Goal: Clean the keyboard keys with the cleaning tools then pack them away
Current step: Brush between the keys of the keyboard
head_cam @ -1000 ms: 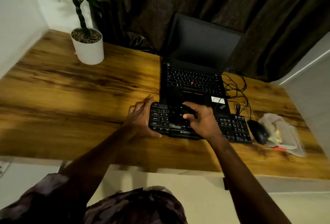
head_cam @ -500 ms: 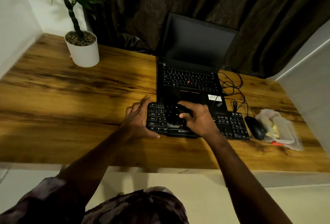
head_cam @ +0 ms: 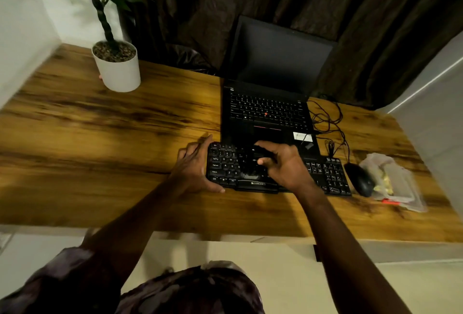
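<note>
**Cleaning tool on the middle keys, keyboard steadied at its left end**

The black keyboard (head_cam: 225, 163) lies flat on the desk (head_cam: 100, 163). Its long axis runs left to right, roughly parallel to the near desk edge, and its far side sits against the front of the open laptop (head_cam: 268, 111). My right grip (head_cam: 285, 166) is over the middle of the key field. Its fingers and thumb are curled round a small dark cleaning tool (head_cam: 259, 154), with the working end down among the keys. The tool is too dark against the keys for me to tell what kind it is.

My left grip (head_cam: 193, 166) holds nothing. Its fingers lie fairly straight along the keyboard's left end and the thumb rests at the front corner, bracing the board against sliding.

I judge the cleaning step to be in hand and the packing not yet begun. The next pass turns on the long axis: the number pad lies to the right of the tool, on the right grip's own side. A sweep that way needs no change of hands, and the brace on the left opposes the push.

Further right, a black mouse (head_cam: 360, 179) sits just beside the keyboard's end. Beyond it is a clear plastic pouch (head_cam: 395, 181), nearer the right grip, which is probably where the tools belong. Loose cables (head_cam: 328, 123) trail beside the laptop, and a potted plant (head_cam: 117, 68) stands well apart at the far left.
</note>
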### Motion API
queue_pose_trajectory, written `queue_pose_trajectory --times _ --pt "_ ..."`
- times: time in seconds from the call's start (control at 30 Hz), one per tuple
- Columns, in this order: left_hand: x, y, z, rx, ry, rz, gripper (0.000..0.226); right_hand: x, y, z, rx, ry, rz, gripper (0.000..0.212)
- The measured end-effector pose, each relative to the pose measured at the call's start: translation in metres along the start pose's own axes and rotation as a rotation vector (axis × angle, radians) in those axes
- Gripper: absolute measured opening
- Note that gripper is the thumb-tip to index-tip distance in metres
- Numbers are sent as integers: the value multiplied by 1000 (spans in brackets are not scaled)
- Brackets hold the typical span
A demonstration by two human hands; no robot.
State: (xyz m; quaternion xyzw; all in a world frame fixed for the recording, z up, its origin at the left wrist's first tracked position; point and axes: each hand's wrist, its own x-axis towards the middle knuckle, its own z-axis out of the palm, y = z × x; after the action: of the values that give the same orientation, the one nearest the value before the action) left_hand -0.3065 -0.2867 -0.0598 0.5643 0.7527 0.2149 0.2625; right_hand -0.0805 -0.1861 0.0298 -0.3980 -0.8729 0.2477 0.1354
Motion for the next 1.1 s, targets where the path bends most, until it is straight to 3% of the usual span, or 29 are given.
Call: queue_pose_trajectory --times 0.2,0.5,0.73,0.97,1.1 --pt "-2 -2 1 -11 20 -8 154 -9 25 -19 -76 43 49 48" --pt "-2 0 1 -13 22 23 152 -7 19 -7 37 93 26 43" --pt "-5 2 1 -46 21 15 149 -21 45 -32 -3 86 139 45" --pt "-6 7 2 -31 24 11 150 -12 30 -21 90 91 34 44" --pt "-7 6 4 -52 33 22 149 -19 58 -42 36 62 115 48"
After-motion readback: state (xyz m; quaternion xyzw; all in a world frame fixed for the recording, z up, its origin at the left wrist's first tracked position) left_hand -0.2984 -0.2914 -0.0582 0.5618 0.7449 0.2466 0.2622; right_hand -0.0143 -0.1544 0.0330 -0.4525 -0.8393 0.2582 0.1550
